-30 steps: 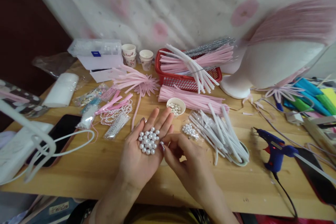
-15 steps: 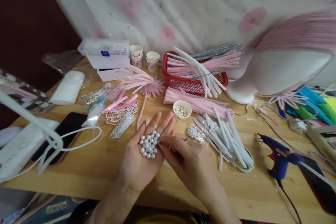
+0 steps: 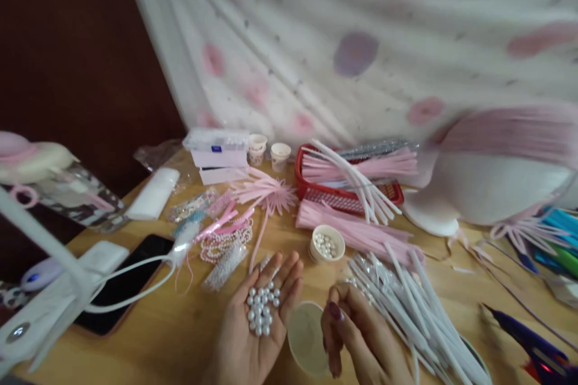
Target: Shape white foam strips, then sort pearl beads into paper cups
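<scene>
My left hand (image 3: 253, 343) lies palm up with its fingers stretched out, cradling a small heap of white pearl beads (image 3: 261, 311). To its right, my right hand (image 3: 361, 331) has its fingers curled in and the thumb pressed toward them; whatever is between them, if anything, is hidden. A pale, wide-mouthed cup (image 3: 307, 340) stands between the two hands, partly behind the right fingers. Farther back, a paper cup (image 3: 327, 243) contains more pearl beads. Some loose beads in clear wrapping lie just beyond my right hand, mostly covered by it.
White pipe cleaners (image 3: 419, 313) spread at right, near a blue glue gun (image 3: 528, 337). Behind are pink pipe cleaners (image 3: 352, 231), a red basket (image 3: 325, 192) and a white mannequin head (image 3: 501, 186). At left lie a phone (image 3: 126, 289), white cables and bead packets (image 3: 226, 264).
My right hand has moved away from the beads in my left palm, off to the right. The cup between the hands has come into sight. The view has tilted up and turned left.
</scene>
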A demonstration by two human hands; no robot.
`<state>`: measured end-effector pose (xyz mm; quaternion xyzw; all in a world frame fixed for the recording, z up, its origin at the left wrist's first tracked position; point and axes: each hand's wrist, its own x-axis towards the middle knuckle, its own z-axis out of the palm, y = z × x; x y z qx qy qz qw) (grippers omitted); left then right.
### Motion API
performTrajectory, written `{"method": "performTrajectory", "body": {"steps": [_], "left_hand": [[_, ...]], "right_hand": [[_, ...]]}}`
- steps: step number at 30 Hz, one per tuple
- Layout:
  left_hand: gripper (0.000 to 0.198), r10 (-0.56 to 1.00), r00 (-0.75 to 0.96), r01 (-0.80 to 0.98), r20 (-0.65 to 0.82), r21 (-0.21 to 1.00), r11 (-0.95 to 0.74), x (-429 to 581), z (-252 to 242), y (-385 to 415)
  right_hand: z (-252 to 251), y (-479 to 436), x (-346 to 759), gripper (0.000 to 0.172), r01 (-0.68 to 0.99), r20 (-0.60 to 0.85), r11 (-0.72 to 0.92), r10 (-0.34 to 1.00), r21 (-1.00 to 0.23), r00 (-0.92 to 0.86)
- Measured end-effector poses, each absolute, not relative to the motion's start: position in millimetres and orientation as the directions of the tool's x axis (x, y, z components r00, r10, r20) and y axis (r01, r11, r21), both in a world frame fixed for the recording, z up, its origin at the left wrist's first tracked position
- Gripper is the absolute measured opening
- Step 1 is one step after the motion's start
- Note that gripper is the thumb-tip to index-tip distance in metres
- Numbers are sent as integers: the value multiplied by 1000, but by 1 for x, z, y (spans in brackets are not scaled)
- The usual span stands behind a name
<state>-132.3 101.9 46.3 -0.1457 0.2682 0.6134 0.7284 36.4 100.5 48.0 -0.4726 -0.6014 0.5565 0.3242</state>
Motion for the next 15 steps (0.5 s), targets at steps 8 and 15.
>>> {"method": "performTrajectory", "body": {"steps": [8, 15], "left_hand": [[39, 937, 133, -972, -322, 144, 187, -153, 2, 110], [40, 957, 221, -965, -189, 99, 242, -173, -14, 107]], "right_hand": [[85, 169, 17, 45, 385, 72, 264, 892, -884, -445], [121, 281, -85, 15, 451, 287, 667, 698, -593, -656]]}}
